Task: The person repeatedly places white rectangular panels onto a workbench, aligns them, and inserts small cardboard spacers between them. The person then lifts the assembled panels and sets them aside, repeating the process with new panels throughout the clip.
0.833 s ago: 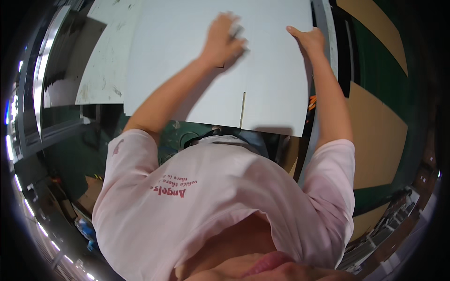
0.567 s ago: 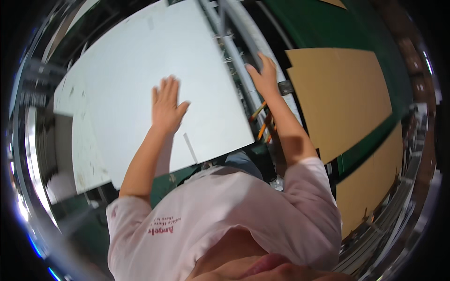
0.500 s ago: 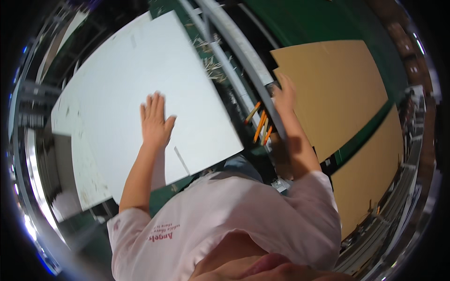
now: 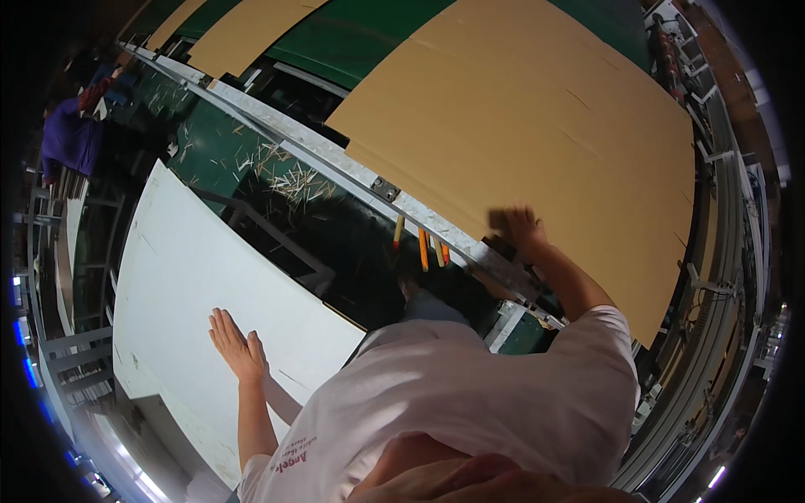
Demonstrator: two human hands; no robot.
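Setting: we're over a green conveyor line (image 4: pixel 352 38) carrying big brown cardboard sheets (image 4: pixel 537 117), with a metal rail (image 4: pixel 335 163) crossing in front of us.
Left hand (image 4: pixel 237 344): flat, fingers spread, palm down on the white sheet (image 4: pixel 176 277); no grip closed on it.
Right hand (image 4: pixel 518 228): at the rail edge by the brown cardboard; can't tell if our grip is closed on anything, it's blurry.
Risk: with only a flat palm holding it, we reckon the white sheet could slide or tip off.
Sheet direction: lower left of us, long axis running from near our body up and away to the left.
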